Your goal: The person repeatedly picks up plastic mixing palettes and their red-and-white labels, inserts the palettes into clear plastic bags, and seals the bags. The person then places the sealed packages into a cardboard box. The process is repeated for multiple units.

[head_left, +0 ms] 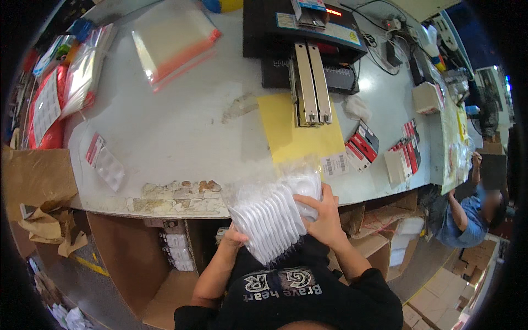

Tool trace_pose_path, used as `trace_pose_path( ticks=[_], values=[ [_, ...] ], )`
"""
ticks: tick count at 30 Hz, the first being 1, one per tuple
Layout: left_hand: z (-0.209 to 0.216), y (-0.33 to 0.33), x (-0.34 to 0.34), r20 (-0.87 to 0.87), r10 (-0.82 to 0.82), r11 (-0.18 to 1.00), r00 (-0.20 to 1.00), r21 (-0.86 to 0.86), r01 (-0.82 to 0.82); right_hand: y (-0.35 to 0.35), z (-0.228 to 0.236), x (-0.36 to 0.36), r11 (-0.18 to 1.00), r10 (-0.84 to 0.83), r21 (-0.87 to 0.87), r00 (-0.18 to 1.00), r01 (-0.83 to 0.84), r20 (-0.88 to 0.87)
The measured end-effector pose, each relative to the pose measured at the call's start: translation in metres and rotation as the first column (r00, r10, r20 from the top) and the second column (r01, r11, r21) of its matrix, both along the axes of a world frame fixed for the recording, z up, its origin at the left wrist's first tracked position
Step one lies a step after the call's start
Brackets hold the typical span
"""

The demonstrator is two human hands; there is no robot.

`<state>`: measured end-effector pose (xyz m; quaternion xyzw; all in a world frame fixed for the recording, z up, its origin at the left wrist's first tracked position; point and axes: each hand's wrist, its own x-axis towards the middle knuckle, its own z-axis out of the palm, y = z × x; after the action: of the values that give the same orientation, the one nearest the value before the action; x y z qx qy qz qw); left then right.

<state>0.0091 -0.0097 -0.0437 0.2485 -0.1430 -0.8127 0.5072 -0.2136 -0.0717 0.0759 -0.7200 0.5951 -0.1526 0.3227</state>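
In front of my body, at the table's front edge, is a stack of white plastic pieces (269,220), nested in a slanting row with clear plastic film around it. My left hand (236,235) grips the lower left end of the stack, its fingers mostly hidden. My right hand (323,214) is closed around the upper right end, thumb across the top piece. Just beyond lies a yellow sheet (280,124) with a white barcode label (334,164) near its lower corner. What the pieces are exactly, I cannot tell.
A black machine (302,27) with two metal rails (313,85) stands at the back. Clear bags (173,41) lie far left. Red-and-black cards (362,146) lie right. A cardboard box (129,264) is under the table. Another person (470,217) sits at far right.
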Motion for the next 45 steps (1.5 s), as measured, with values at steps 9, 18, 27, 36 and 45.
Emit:
trace_pose_path(
  ticks=[9, 18, 27, 36, 45],
  values=[
    [0.049, -0.006, -0.031, 0.252, 0.099, 0.994, 0.963, 0.015, -0.106, -0.028, 0.022, -0.057, 0.975, 0.033, -0.221, 0.998, -0.020, 0.052],
    [0.085, -0.069, -0.125, 0.598, -0.093, 0.986, 0.796, 0.168, -0.011, -0.239, 0.009, -0.267, 0.965, -0.261, 0.145, 0.859, 0.219, 0.440],
    [0.095, -0.074, -0.131, 0.624, -0.057, 0.967, 0.780, 0.229, -0.113, -0.217, 0.006, -0.259, 0.910, -0.296, -0.396, 0.860, 0.122, -0.415],
    [0.085, -0.055, -0.133, 0.731, -0.018, 0.993, 0.683, 0.093, -0.073, -0.126, -0.052, -0.173, 0.996, -0.090, -0.064, 0.825, 0.065, -0.557],
    [0.097, -0.086, -0.109, 0.939, 0.335, 0.936, 0.078, -0.342, 0.087, -0.131, -0.054, -0.174, 0.984, -0.175, -0.061, 0.846, 0.167, -0.504]
  ],
)
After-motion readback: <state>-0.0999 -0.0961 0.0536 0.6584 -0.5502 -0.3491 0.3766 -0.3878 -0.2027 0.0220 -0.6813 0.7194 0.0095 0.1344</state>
